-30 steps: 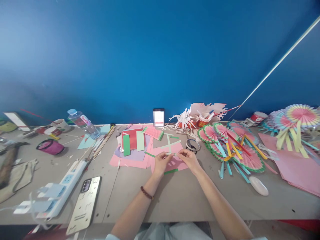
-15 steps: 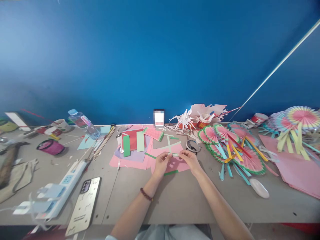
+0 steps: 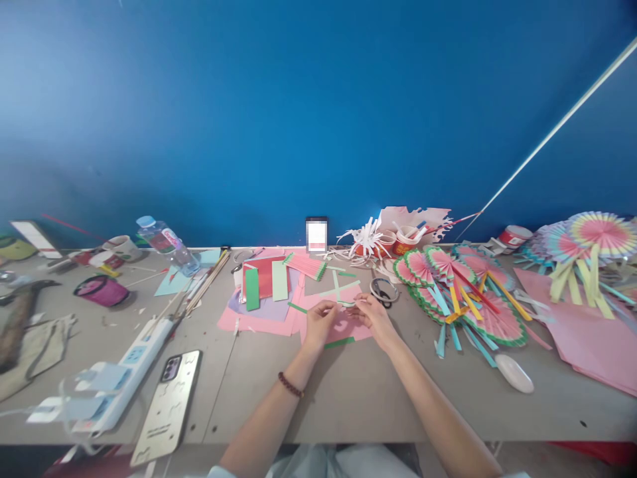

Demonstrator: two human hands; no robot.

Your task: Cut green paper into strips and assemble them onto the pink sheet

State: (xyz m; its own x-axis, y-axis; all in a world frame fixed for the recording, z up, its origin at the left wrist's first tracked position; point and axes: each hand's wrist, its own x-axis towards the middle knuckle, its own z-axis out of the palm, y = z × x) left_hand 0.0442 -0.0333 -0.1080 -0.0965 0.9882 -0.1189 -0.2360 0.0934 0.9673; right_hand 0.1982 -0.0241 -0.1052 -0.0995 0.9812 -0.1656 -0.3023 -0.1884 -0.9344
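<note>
My left hand (image 3: 321,323) is closed in a pinch at the left end of a short pale green paper strip (image 3: 345,304). My right hand (image 3: 374,316) has its thumb and forefinger together at the strip's other end, the remaining fingers curled below. The strip looks slightly bowed between the fingertips. Both hands are over a pink paper sheet (image 3: 343,326), where a dark green strip (image 3: 340,342) lies near the front edge. Just beyond the hands, a light green strip (image 3: 336,282) stands lengthwise and crosses another one.
Left of my hands lie stacked papers with a green card (image 3: 252,289) and a pleated pink piece (image 3: 307,265). Right are a tape roll (image 3: 384,290), folded paper fans (image 3: 497,318) and a white mouse-shaped object (image 3: 514,373). A phone (image 3: 169,405) and power strip (image 3: 130,372) sit front left.
My right hand has shifted slightly left and its fingers have turned inward. The strip between my hands now looks bent rather than straight. My left hand is almost still.
</note>
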